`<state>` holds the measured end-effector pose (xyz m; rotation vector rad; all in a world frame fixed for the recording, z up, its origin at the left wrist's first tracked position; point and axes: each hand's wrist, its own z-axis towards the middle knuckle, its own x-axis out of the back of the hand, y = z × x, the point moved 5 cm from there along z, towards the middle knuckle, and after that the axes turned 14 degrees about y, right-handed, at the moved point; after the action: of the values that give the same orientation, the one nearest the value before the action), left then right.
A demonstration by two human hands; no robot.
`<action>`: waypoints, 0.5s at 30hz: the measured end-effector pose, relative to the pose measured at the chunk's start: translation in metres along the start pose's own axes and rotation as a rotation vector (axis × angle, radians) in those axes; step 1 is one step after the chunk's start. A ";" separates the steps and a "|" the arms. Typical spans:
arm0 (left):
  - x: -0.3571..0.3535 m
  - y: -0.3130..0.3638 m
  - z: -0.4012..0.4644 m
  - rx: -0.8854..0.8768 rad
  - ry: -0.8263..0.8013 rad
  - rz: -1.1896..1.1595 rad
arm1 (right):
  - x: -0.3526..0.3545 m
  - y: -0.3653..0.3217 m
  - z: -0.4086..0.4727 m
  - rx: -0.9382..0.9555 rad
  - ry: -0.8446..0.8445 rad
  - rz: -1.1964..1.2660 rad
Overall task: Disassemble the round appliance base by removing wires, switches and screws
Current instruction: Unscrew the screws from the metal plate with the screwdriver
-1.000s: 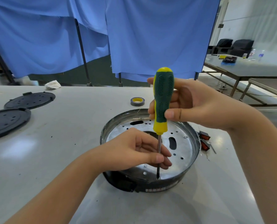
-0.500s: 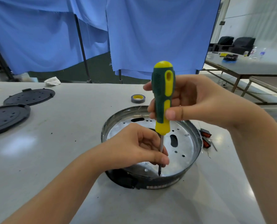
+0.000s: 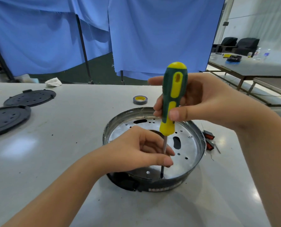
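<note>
The round appliance base, a shiny metal pan with holes and a black outer ring, sits on the grey table in front of me. A green and yellow screwdriver stands upright in it, its tip down at the near inner edge of the pan. My right hand grips the handle with thumb and fingers. My left hand pinches the metal shaft low down, just above the tip. The screw under the tip is hidden.
Two red switches with loose wires lie right of the base. A roll of tape sits behind it. Two black round covers lie at the far left. A white rag rests at the table's back edge, blue curtains beyond.
The handle has turned in my right hand, showing more of its yellow stripe. My left hand stays pinched on the shaft. The view has shifted slightly.
</note>
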<state>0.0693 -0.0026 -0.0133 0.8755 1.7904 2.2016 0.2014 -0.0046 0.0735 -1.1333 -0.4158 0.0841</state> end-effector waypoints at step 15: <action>0.003 0.001 0.002 -0.068 0.133 0.039 | -0.008 0.001 0.004 0.025 0.070 -0.260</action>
<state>0.0680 0.0004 -0.0114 0.7736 1.7570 2.3820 0.1930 -0.0022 0.0717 -1.0462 -0.4954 -0.1772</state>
